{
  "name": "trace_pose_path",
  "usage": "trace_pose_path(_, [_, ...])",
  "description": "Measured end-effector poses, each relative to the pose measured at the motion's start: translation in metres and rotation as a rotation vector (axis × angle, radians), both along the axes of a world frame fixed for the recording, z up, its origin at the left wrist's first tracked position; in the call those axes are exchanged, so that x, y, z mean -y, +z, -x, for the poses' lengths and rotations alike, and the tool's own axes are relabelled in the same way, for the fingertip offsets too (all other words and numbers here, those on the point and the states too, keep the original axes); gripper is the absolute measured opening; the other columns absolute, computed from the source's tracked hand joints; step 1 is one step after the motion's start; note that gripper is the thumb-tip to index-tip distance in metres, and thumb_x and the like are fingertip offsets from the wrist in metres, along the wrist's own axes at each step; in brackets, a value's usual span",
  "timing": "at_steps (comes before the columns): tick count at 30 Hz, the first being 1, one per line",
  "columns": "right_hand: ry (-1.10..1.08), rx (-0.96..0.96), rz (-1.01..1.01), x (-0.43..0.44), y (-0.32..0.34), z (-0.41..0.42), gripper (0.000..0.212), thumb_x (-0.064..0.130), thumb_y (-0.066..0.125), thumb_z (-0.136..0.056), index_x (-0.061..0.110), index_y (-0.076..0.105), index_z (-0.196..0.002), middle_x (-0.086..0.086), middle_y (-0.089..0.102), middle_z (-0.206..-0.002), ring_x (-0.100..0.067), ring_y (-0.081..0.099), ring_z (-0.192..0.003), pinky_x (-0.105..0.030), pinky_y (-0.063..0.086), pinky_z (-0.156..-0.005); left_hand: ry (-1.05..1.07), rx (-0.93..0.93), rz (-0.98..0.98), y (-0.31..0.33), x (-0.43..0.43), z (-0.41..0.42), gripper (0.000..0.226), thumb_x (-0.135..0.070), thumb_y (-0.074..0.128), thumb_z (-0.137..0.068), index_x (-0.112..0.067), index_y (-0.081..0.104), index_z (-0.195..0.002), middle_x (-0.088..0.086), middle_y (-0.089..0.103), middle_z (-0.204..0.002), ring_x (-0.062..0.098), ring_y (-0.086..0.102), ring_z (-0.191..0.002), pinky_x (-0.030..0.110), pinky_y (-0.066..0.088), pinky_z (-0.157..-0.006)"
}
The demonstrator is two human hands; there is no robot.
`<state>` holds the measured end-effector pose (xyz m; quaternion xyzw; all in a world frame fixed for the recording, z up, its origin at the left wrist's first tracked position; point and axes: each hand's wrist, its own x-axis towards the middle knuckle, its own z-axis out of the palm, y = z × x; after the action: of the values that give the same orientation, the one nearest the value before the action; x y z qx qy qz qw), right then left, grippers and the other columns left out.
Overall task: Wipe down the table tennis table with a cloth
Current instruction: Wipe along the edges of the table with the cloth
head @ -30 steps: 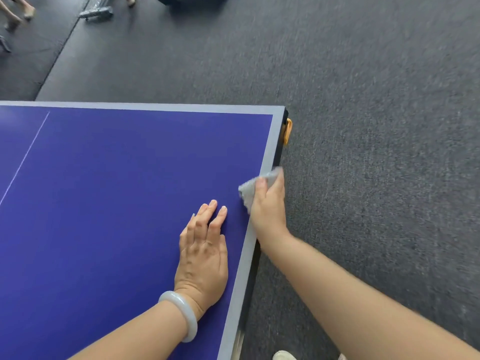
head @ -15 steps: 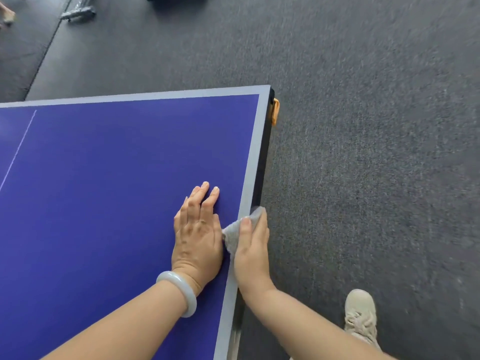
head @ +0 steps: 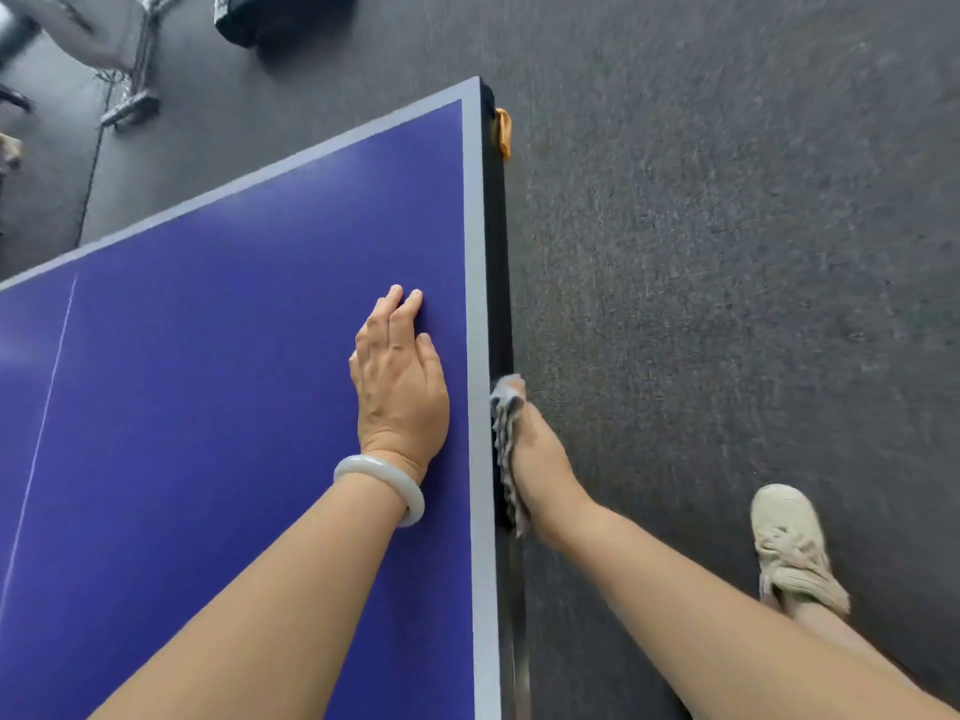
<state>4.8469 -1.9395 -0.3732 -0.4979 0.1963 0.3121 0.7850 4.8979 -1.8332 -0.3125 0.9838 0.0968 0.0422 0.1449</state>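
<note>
The blue table tennis table (head: 218,366) fills the left of the view, with a pale border along its right edge. My left hand (head: 400,387) lies flat on the blue top near that border, fingers straight, a pale bangle on the wrist. My right hand (head: 540,459) is off the table's side and presses a grey cloth (head: 505,433) against the black side edge of the table. The cloth is bunched between my palm and the edge; my fingers are mostly hidden behind it.
Dark grey carpet (head: 727,252) covers the floor to the right. An orange fitting (head: 503,129) sticks out at the table's far corner. My light shoe (head: 792,548) stands at the lower right. A metal stand (head: 130,96) and a black box (head: 280,13) sit beyond the table.
My right hand slid the cloth toward me along the right border, then dropped off the top onto the table's side edge. My left hand stayed flat on the top. The view turned.
</note>
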Motion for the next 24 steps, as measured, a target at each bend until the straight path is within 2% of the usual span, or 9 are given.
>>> trace_pose_path(3, [0.108, -0.074, -0.003, 0.004, -0.004, 0.040, 0.072, 0.076, 0.030, -0.091, 0.025, 0.054, -0.137, 0.001, 0.063, -0.131, -0.016, 0.057, -0.123, -0.044, 0.039, -0.113, -0.004, 0.017, 0.020, 0.001, 0.002, 0.001, 0.041, -0.012, 0.038, -0.103, -0.013, 0.044, -0.143, 0.000, 0.033, -0.155, 0.019, 0.028, -0.143, 0.039, 0.018, -0.119])
trace_pose_path(5, [0.156, -0.114, -0.008, 0.008, -0.001, 0.046, 0.089, 0.087, 0.033, -0.077, 0.026, 0.052, -0.138, 0.000, 0.062, -0.132, -0.017, 0.057, -0.123, -0.043, 0.038, -0.113, -0.023, 0.004, -0.008, 0.004, 0.004, 0.002, 0.039, -0.008, 0.039, -0.102, -0.005, 0.045, -0.141, 0.008, 0.036, -0.153, 0.024, 0.029, -0.144, 0.040, 0.020, -0.120])
trace_pose_path(7, [0.170, -0.137, -0.015, 0.010, 0.004, 0.050, 0.095, 0.088, 0.034, -0.070, 0.026, 0.051, -0.140, -0.001, 0.061, -0.134, -0.019, 0.057, -0.124, -0.043, 0.038, -0.113, -0.015, -0.012, -0.041, 0.009, 0.007, 0.013, 0.038, -0.009, 0.042, -0.101, -0.002, 0.047, -0.138, 0.012, 0.038, -0.150, 0.026, 0.032, -0.141, 0.040, 0.024, -0.118])
trace_pose_path(10, [0.153, -0.154, -0.019, 0.010, 0.004, 0.052, 0.075, 0.077, 0.033, -0.090, 0.023, 0.050, -0.140, -0.004, 0.058, -0.139, -0.022, 0.053, -0.128, -0.044, 0.036, -0.115, -0.095, -0.066, -0.065, 0.015, 0.012, 0.063, 0.042, -0.010, 0.046, -0.100, -0.004, 0.046, -0.141, 0.009, 0.038, -0.150, 0.025, 0.033, -0.140, 0.043, 0.026, -0.117])
trace_pose_path(13, [0.157, -0.139, -0.009, 0.014, 0.016, 0.060, 0.067, 0.071, 0.032, -0.094, 0.022, 0.051, -0.135, -0.006, 0.060, -0.134, -0.022, 0.055, -0.124, -0.044, 0.037, -0.113, -0.176, -0.100, -0.116, 0.021, -0.004, 0.145, 0.046, -0.013, 0.045, -0.101, -0.008, 0.042, -0.146, 0.005, 0.034, -0.155, 0.021, 0.031, -0.144, 0.043, 0.027, -0.117])
trace_pose_path(15, [0.164, -0.131, 0.020, 0.016, 0.023, 0.069, 0.064, 0.069, 0.030, -0.096, 0.020, 0.051, -0.131, -0.005, 0.060, -0.130, -0.021, 0.056, -0.120, -0.042, 0.039, -0.111, -0.174, -0.127, -0.127, 0.017, -0.016, 0.188, 0.051, -0.025, 0.034, -0.101, -0.011, 0.035, -0.151, 0.001, 0.026, -0.160, 0.017, 0.022, -0.148, 0.041, 0.022, -0.119])
trace_pose_path(17, [0.146, -0.084, 0.061, 0.018, 0.033, 0.072, 0.060, 0.064, 0.030, -0.098, 0.018, 0.050, -0.130, -0.005, 0.061, -0.127, -0.019, 0.056, -0.117, -0.037, 0.040, -0.106, -0.174, -0.143, -0.101, 0.009, -0.022, 0.210, 0.056, -0.029, 0.024, -0.100, -0.012, 0.027, -0.153, 0.000, 0.019, -0.163, 0.014, 0.013, -0.151, 0.042, 0.015, -0.119])
trace_pose_path(21, [-0.015, 0.061, 0.142, 0.008, 0.042, 0.026, 0.054, 0.050, 0.034, -0.104, 0.007, 0.047, -0.134, -0.010, 0.059, -0.120, -0.016, 0.056, -0.098, -0.031, 0.046, -0.091, -0.161, -0.135, -0.107, 0.004, -0.021, 0.212, 0.057, -0.029, 0.020, -0.099, -0.012, 0.023, -0.154, -0.002, 0.016, -0.163, 0.010, 0.007, -0.151, 0.041, 0.010, -0.121])
trace_pose_path(24, [-0.111, 0.153, 0.155, -0.004, 0.040, 0.015, 0.051, 0.047, 0.031, -0.105, 0.010, 0.040, -0.140, -0.012, 0.046, -0.139, -0.016, 0.041, -0.113, -0.044, 0.035, -0.114, -0.169, -0.130, -0.107, 0.004, -0.024, 0.213, 0.057, -0.029, 0.019, -0.099, -0.014, 0.022, -0.154, -0.003, 0.015, -0.163, 0.009, 0.006, -0.151, 0.041, 0.010, -0.122])
